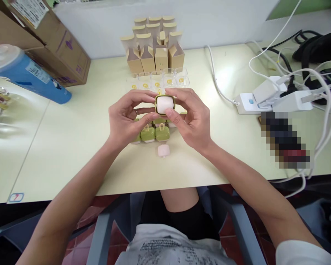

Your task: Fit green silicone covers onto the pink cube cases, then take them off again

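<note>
My left hand (pixel 127 117) and my right hand (pixel 191 117) together pinch a small white block in an olive-green frame (pixel 164 104), held just above the table. Fingers of both hands curl around its edges. Below it on the table sit several small green cases with loops on top (pixel 155 133). A pale pink piece (pixel 163 150) lies alone just in front of them.
Several open tan paper boxes (pixel 154 48) stand at the back, with a row of clear plastic trays (pixel 157 81) before them. A blue bottle (pixel 27 73) and a cardboard carton (pixel 57 40) lie left. A white power strip (pixel 253 101) with tangled cables is right.
</note>
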The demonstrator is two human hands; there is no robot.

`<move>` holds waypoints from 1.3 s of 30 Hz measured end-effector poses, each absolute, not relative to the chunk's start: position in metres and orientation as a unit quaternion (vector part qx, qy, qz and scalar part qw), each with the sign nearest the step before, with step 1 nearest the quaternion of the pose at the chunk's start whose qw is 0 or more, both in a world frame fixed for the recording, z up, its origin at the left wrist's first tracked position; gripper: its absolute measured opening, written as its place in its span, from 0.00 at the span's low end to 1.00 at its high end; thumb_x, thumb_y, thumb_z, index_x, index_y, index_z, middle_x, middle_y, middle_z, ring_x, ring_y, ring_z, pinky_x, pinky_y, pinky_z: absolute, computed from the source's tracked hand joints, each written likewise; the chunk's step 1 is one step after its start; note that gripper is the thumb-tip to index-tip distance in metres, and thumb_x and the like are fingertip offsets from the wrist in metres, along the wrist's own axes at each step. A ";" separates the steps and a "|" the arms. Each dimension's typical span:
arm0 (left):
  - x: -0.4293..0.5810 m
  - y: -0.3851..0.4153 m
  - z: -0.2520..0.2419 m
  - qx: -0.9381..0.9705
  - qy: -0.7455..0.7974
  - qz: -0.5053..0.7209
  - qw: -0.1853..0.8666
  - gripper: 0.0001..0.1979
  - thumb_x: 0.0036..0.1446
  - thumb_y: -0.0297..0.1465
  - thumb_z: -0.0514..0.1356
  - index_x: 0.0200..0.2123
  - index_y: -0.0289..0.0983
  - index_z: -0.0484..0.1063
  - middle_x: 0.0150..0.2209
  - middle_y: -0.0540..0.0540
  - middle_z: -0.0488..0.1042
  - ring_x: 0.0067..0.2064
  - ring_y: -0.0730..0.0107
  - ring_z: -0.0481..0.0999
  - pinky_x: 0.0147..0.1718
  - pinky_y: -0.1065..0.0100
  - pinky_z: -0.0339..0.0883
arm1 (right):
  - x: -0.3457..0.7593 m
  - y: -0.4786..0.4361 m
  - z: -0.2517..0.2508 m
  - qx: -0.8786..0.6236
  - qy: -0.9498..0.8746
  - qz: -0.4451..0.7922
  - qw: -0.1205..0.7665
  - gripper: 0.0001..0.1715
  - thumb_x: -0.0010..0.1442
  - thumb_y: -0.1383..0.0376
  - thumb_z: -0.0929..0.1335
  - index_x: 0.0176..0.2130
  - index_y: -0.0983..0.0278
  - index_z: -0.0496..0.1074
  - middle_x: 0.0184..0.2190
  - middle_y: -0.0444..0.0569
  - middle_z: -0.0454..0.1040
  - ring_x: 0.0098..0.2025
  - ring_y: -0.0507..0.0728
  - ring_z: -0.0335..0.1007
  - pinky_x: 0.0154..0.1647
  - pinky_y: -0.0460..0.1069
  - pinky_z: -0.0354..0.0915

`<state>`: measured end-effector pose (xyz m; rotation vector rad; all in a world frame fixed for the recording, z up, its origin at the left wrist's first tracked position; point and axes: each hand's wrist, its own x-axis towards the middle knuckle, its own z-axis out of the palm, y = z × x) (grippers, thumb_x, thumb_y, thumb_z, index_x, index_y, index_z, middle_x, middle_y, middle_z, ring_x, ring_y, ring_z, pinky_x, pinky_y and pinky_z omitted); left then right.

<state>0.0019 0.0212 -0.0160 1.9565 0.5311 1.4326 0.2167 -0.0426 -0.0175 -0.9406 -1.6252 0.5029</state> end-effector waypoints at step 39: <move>0.005 0.006 -0.007 0.707 0.284 0.537 0.362 0.21 0.64 0.54 0.77 0.45 0.46 0.81 0.53 0.43 0.88 0.60 0.49 0.89 0.57 0.47 0.90 | 0.218 -0.043 -0.015 -0.416 -0.730 0.173 0.515 0.28 0.76 0.47 0.74 0.69 0.51 0.76 0.68 0.55 0.77 0.73 0.70 0.74 0.57 0.63 0.89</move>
